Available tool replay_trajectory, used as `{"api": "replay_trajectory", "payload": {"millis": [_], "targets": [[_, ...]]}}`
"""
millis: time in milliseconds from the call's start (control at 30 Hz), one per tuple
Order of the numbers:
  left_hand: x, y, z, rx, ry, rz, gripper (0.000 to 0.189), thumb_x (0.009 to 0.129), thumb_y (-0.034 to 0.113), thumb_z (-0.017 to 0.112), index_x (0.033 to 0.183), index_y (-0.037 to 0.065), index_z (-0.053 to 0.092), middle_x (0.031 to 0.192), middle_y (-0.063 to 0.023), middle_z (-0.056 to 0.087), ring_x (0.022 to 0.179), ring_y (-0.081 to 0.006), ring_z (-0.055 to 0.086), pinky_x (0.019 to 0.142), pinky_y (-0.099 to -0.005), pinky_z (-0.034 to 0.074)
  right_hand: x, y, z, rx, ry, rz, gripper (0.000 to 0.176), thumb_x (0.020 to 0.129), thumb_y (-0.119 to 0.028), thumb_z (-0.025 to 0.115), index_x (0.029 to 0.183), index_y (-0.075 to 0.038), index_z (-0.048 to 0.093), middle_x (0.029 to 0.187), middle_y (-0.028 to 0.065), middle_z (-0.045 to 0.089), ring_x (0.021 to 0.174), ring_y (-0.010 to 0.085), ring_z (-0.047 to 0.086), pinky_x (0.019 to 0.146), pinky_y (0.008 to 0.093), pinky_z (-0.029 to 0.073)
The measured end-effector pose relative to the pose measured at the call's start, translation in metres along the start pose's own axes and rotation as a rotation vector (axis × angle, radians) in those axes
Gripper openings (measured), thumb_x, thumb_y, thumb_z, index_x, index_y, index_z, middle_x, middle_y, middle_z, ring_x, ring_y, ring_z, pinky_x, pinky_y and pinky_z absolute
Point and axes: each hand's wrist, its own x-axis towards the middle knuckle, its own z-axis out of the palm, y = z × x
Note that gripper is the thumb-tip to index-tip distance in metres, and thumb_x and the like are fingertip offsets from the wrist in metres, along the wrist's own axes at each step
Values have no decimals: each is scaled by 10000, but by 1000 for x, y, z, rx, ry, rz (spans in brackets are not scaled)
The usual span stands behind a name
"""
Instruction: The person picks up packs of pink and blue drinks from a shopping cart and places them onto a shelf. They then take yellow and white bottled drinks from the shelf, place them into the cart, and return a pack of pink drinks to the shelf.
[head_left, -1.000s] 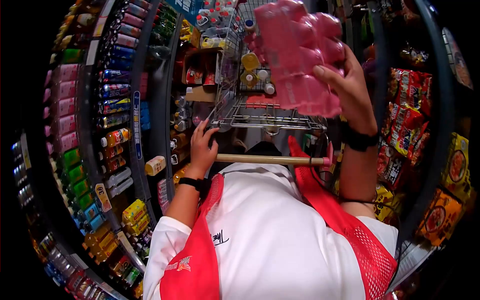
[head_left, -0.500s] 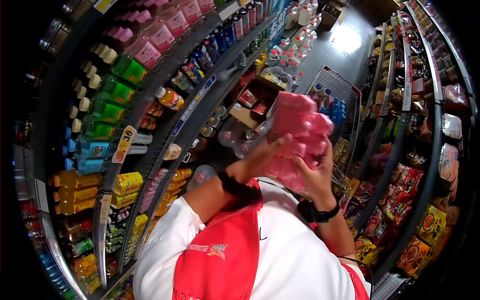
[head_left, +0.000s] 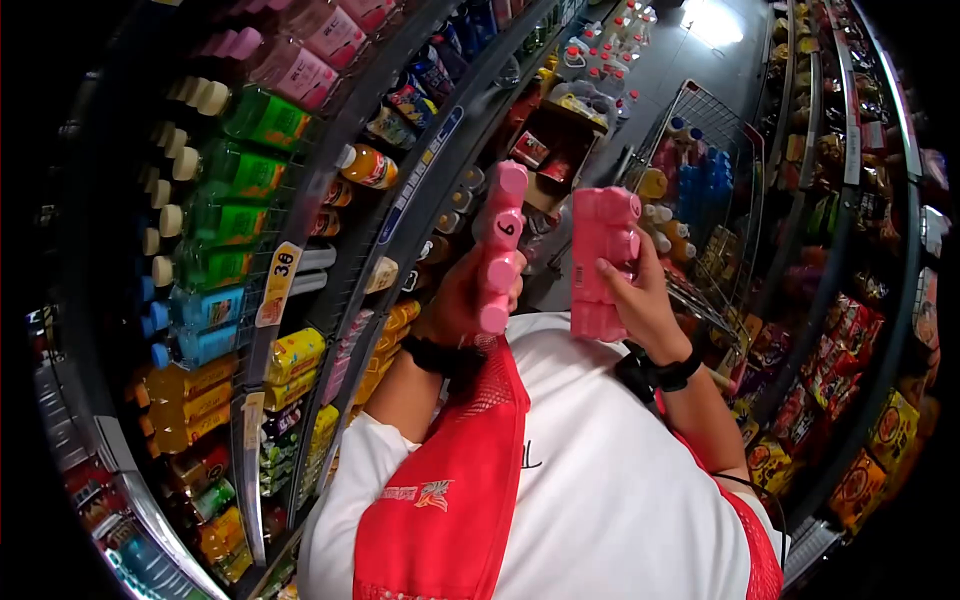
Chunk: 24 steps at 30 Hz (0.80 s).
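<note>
My left hand [head_left: 455, 300] is closed around a narrow pink bottle pack [head_left: 503, 225], held upright with its bumpy edge facing me and a dark mark like a 6 on it. A second pink bottle pack [head_left: 592, 265], in clear wrap, is gripped by my right hand [head_left: 650, 305], thumb across its near face and fingers behind. The two packs are apart, side by side in front of my chest. Most of my left fingers are hidden behind the first pack.
At left, a shelf holds green bottles [head_left: 245, 170] and a price tag [head_left: 278, 285]. Ahead stand an open cardboard box [head_left: 578, 130] and a wire shopping cart [head_left: 745, 125] with blue bottles [head_left: 703, 185]. Snack packets [head_left: 830, 345] fill the right-hand shelves.
The pink packs were together between both hands; now they are separated, one per hand. My left hand has turned its pack edge-on. The view has shifted, with the shelves lying further right.
</note>
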Motion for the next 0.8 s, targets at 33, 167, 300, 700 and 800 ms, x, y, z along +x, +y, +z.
{"api": "replay_trajectory", "payload": {"millis": [33, 167, 300, 700, 800], "targets": [[17, -4, -6, -63, -101, -70, 715, 1047, 510, 525, 1580, 72, 335, 1126, -109, 585, 920, -245, 629, 703, -393, 568, -1, 1, -9, -41, 11, 6, 614, 988, -44, 689, 1511, -31, 368, 1331, 99, 594, 1173, 160, 609, 971, 304, 524], [41, -39, -36, -252, -136, -130, 758, 1015, 588, 533, 1527, 45, 401, 1148, -146, 606, 894, -324, 649, 686, -456, 585, 1, 21, -56, 6, 19, 45, 615, 989, -57, 696, 1516, -25, 381, 1338, 86, 586, 1183, 155, 582, 987, 295, 502], [41, -53, -36, 305, 362, -74, 746, 1000, 695, 488, 1386, 58, 531, 1140, -83, 675, 890, -190, 701, 785, -323, 599, -18, 21, -96, -93, 118, 70, 599, 990, -85, 692, 1509, -22, 400, 1338, 94, 577, 1159, 158, 579, 986, 298, 497], [136, 27, -158, 363, 524, 22, 862, 812, 417, 698, 1449, -107, 445, 1283, -233, 645, 1144, -346, 682, 1005, -487, 578, -44, 66, -150, -141, 192, 297, 927, 934, -202, 756, 1624, 9, 174, 1528, 162, 420, 1404, 271, 421, 1180, 427, 326], [146, 67, -224, 547, 621, 95, 824, 831, 428, 648, 1442, -94, 464, 1337, -239, 634, 1177, -348, 675, 978, -475, 590, -56, 82, -171, -162, 260, 313, 1030, 924, -352, 783, 1641, -1, 132, 1594, 173, 356, 1447, 299, 384, 1200, 454, 302]]}}
